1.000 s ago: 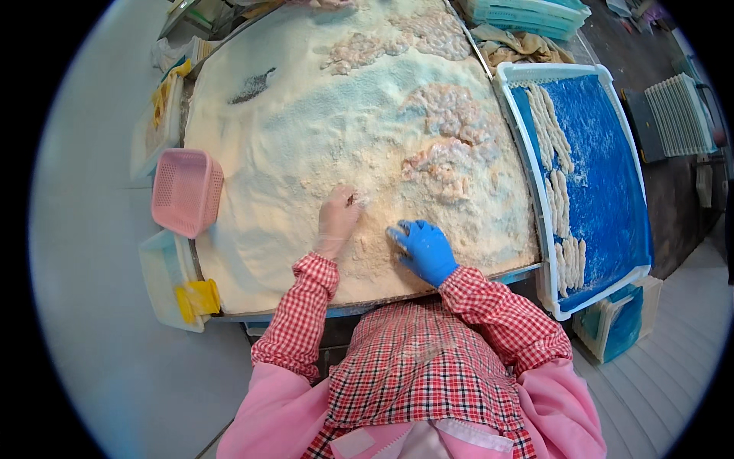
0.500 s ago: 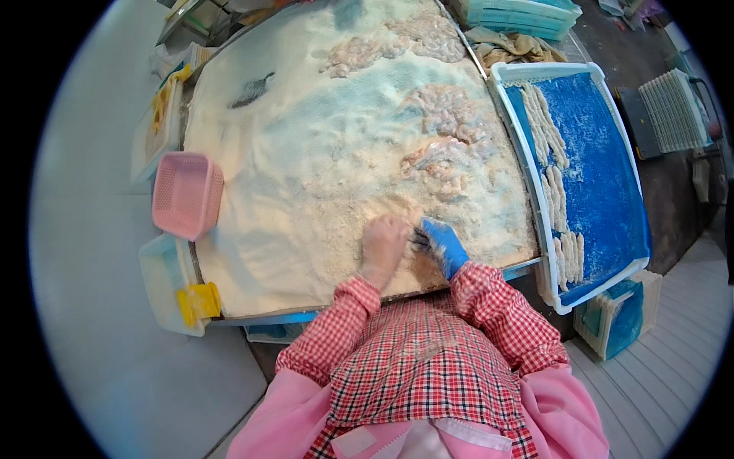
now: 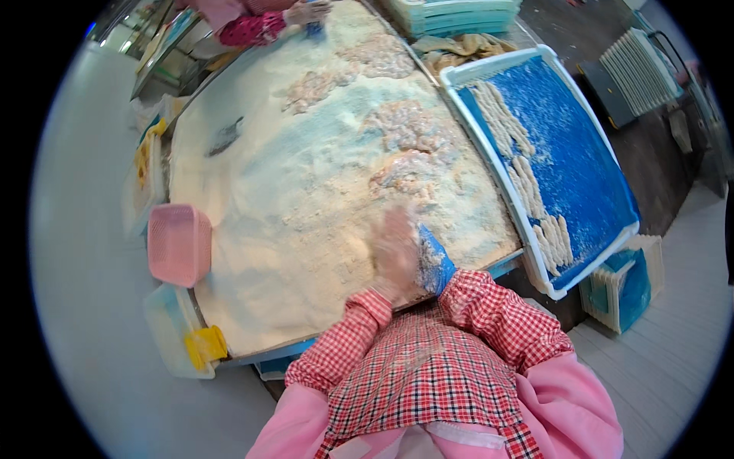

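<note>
Left hand (image 3: 395,249) (blurred), gloved right hand (image 3: 435,262) just beside, grips unclear, pale powder (image 3: 260,237) below

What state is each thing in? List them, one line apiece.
Left hand: motion-blurred, grip unclear.
Right hand: blue-gloved, powder-dusted, close beside the left; grip unclear.
Pale powder: spread unevenly.
Raw-looking meat pieces: heaped loosely on the powder.
Coated strips: laid out in three groups.
White-rimmed, blue-lined tray: partly filled, dusted with powder.
Pink perforated basket: upright, open-topped.
Tan cloth: crumpled.
Pale trays: stacked.
</note>
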`<move>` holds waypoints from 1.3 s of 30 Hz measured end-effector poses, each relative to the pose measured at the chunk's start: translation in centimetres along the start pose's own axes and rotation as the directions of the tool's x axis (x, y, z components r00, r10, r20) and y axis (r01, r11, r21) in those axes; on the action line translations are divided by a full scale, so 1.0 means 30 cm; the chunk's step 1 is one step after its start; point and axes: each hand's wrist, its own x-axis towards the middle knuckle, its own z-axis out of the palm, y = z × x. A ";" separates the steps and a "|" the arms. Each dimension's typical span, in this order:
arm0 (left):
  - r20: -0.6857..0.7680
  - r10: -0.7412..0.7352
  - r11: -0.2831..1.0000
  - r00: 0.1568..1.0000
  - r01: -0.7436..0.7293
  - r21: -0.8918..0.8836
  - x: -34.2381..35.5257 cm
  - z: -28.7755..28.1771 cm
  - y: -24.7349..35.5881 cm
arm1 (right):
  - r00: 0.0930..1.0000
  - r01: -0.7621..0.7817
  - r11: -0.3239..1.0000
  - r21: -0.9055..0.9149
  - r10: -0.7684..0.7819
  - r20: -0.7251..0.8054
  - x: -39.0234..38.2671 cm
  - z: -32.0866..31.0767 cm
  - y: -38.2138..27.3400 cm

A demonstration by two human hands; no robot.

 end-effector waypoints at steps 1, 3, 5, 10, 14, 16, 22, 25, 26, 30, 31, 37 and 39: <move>0.038 -0.028 0.997 0.999 0.031 -0.069 -0.001 -0.006 -0.013 | 0.991 -0.129 0.975 0.181 0.132 -0.003 -0.014 -0.009 -0.026; 0.111 -0.073 0.974 0.991 0.095 -0.207 -0.004 -0.032 -0.044 | 0.963 -0.249 0.940 0.234 0.266 -0.045 -0.036 0.001 -0.130; 0.304 -0.026 0.994 0.952 0.056 -0.091 -0.026 -0.040 -0.070 | 0.949 -0.258 0.966 0.016 0.256 -0.185 -0.032 -0.007 -0.228; 0.246 0.048 0.974 0.968 -0.100 0.205 -0.118 -0.035 -0.167 | 0.933 -0.221 0.771 -0.598 -0.012 -0.359 -0.152 0.149 -0.716; -0.060 -0.070 0.990 0.996 0.076 0.119 0.042 -0.009 -0.217 | 0.755 -0.350 0.620 -0.702 -0.257 -0.603 -0.156 0.034 -1.038; -0.141 -0.237 0.969 0.961 0.223 -0.111 0.194 -0.039 -0.184 | 0.649 -0.294 0.756 -0.585 -0.291 -0.703 -0.114 -0.004 -1.091; 0.092 -0.163 0.983 0.982 0.154 0.100 0.455 0.002 -0.236 | 0.815 -0.192 0.676 -0.712 -0.295 -0.499 -0.011 -0.264 -1.138; 0.134 -0.085 0.993 0.987 0.073 0.097 0.462 0.001 -0.274 | 0.879 -0.297 0.414 -0.861 -0.234 -0.415 -0.066 -0.175 -1.143; 0.106 -0.090 0.995 0.990 0.085 0.047 0.463 -0.006 -0.264 | 0.903 -0.295 0.329 -0.897 -0.213 -0.374 -0.094 -0.186 -1.162; -0.036 -0.079 0.995 0.996 0.076 -0.065 0.378 -0.040 -0.232 | 0.908 -0.303 0.280 -0.911 -0.207 -0.365 -0.213 -0.296 -1.179; -0.082 -0.068 0.996 0.994 0.063 -0.067 0.334 -0.048 -0.232 | 0.901 -0.315 0.174 -0.933 -0.255 -0.351 -0.229 -0.309 -1.179; 0.451 -0.099 0.994 0.887 0.109 0.004 -0.005 -0.192 -0.226 | 0.911 -0.344 -0.651 -0.677 -0.406 -0.072 -0.239 -0.232 -1.156; 0.462 -0.239 0.967 0.854 0.166 0.193 -0.048 -0.233 -0.254 | 0.909 -0.247 -0.721 -0.647 -0.404 0.102 -0.214 -0.193 -1.094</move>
